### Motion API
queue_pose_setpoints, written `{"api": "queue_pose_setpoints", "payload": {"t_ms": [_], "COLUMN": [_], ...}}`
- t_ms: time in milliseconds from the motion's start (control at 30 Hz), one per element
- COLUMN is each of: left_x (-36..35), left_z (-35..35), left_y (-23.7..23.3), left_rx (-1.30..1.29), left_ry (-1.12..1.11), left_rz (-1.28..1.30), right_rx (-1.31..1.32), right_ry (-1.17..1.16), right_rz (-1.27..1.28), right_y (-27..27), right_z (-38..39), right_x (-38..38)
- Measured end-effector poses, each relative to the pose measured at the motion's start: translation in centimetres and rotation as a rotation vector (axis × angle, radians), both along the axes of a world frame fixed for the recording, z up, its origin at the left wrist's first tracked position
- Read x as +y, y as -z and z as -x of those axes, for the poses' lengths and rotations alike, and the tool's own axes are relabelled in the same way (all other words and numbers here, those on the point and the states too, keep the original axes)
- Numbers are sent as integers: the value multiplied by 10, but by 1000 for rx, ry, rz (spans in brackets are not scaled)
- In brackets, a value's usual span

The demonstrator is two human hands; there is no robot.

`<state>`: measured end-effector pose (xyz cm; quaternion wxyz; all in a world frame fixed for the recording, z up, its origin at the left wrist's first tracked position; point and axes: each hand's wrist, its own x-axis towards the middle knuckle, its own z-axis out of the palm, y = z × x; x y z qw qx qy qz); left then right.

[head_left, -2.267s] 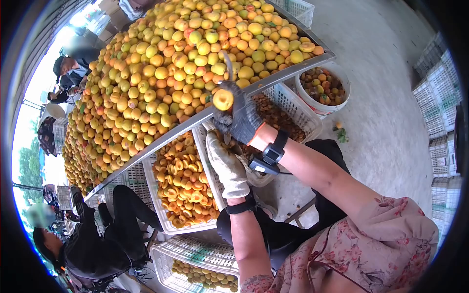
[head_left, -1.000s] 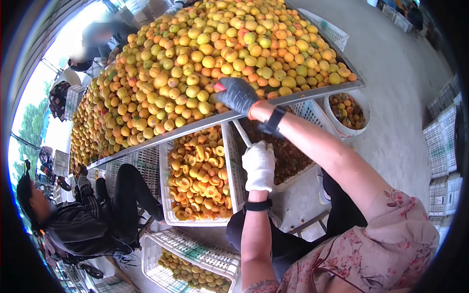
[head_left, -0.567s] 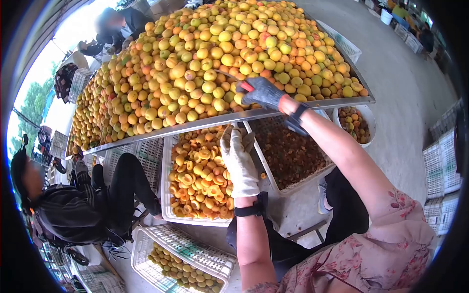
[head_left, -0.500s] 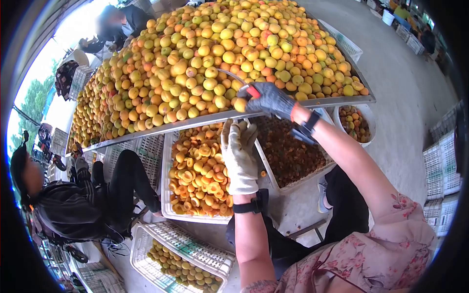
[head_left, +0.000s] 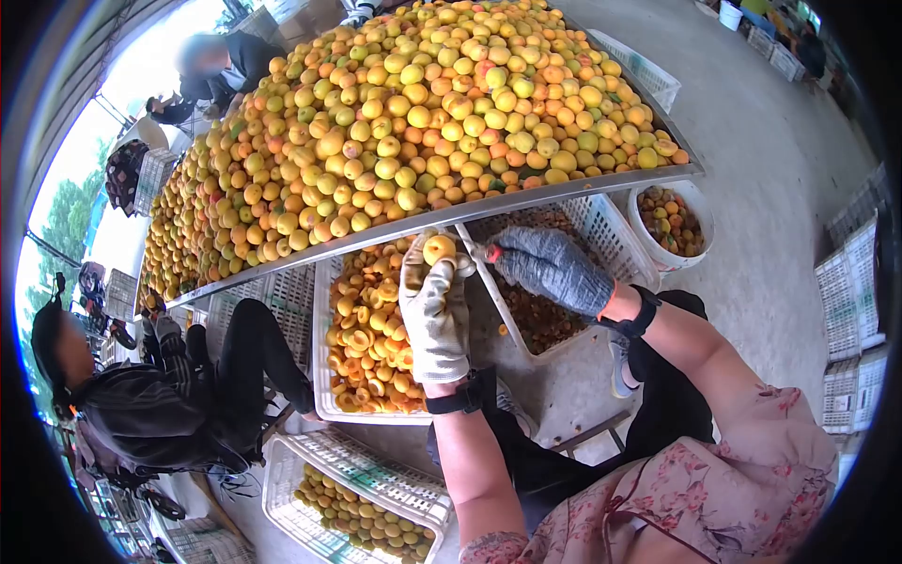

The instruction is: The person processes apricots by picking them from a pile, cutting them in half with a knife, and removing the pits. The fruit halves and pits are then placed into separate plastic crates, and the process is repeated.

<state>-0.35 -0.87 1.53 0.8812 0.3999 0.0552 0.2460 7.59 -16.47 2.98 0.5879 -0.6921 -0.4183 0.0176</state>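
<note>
My left hand [head_left: 434, 305], in a cream work glove, is closed around a whole yellow-orange apricot [head_left: 438, 248] held up at its fingertips. Just to the right, my right hand [head_left: 554, 268] wears a grey knitted glove and is wrapped round a small red-handled knife [head_left: 493, 254]. The knife points toward the apricot, its blade hard to make out. Below my left hand stands a white crate [head_left: 322, 376] of apricot halves [head_left: 376, 329]. Under my right hand, another white crate [head_left: 611, 235] holds dark brown pits [head_left: 545, 320]. A large heap of whole apricots [head_left: 395, 122] lies beyond.
A metal-rimmed table [head_left: 564, 193] bears the heap. A white bucket [head_left: 709, 221] of fruit stands right. A crate [head_left: 357, 461] of greenish fruit sits on the floor at lower left. A seated co-worker [head_left: 169, 395] is at left, another person [head_left: 249, 61] at the far side.
My right hand has come down from the heap's edge to beside my left hand, with the knife. The apricot it held at the rim is now apparently in my left hand, which has closed.
</note>
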Motion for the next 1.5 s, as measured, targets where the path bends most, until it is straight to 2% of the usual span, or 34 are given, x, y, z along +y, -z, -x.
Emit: {"api": "queue_pose_setpoints", "payload": {"t_ms": [67, 167, 200, 333, 433, 500, 533, 633, 667, 700, 767, 800, 900, 967, 1033, 1100, 1133, 1233, 1267, 1300, 1333, 1367, 1400, 1433, 1467, 1500], "left_x": [-1, -3, -2, -6, -9, -15, -18, -25, -27, -23, -28, -30, -39, -44, -38, -36, -37, -12, -7, -4, -5, -6, -4, -9, -18, -29], "left_z": [0, 1, 0, 0, -8, -12, -17, -24, -24, -29, -35, -35, -37, -43, -38, -39, -39, -33, -31, -25, -22, -21, -21, -19, -16, -15], "left_y": [0, -4, -2, -8, 5, 6, 8, 2, 0, 20, 34, 29, 15, 13, 27, 34, 35, 42, 44, 33, 22, 15, 18, 13, 9, 3], "left_rx": [-20, -34, -6, 65, 112, 143, 117, 95, 99, 82, 63, 64, 156, 249, 209, 189, -83, 9, -6, -76, -77, -77, -65, -63, 74, 207], "left_ry": [-6, -3, -18, -42, -44, -51, -69, -75, -69, -10, 23, 26, 5, -117, -63, -118, 26, -5, -65, -69, -88, -106, -114, -114, -139, -154], "left_rz": [-5, -30, -44, -79, -113, -71, -53, -37, -35, 14, 414, 415, 410, 166, 173, 150, 181, 415, 240, 308, 274, 242, 124, 126, -110, -350], "right_rx": [71, -16, 91, -2, 35, 274, 207, 227, 206, 211, -213, -63, -83, -28, 33, 6, -45, -180, -116, -50, -172, -180, 154, 496, 869, 875], "right_ry": [-30, -10, -4, -6, 41, 62, 89, 129, 137, 139, 267, 262, 289, 271, 252, 205, 185, 182, 125, 70, 58, 57, 31, 7, -54, -42], "right_rz": [25, 102, 99, 20, 102, 151, 165, 84, 127, 130, 156, 278, 228, 209, 189, 134, 170, 205, 199, 190, 28, 21, -8, -35, -119, -126], "right_y": [3, 9, 5, 21, 21, 19, 20, 23, 21, 29, 47, 39, 39, 38, 40, 42, 47, 53, 48, 45, 53, 59, 47, 38, 31, 22], "right_z": [5, 9, 12, 9, 6, 2, 3, 1, -1, 0, -2, 1, 0, -6, -7, -2, -1, 10, 11, 12, 6, 3, 3, 4, -2, -7], "right_x": [-5, -9, -8, -4, 1, 5, 5, 12, 11, 10, 12, 11, 8, 7, 7, 5, 3, -5, -10, -16, -16, -19, -23, -27, -29, -28]}}
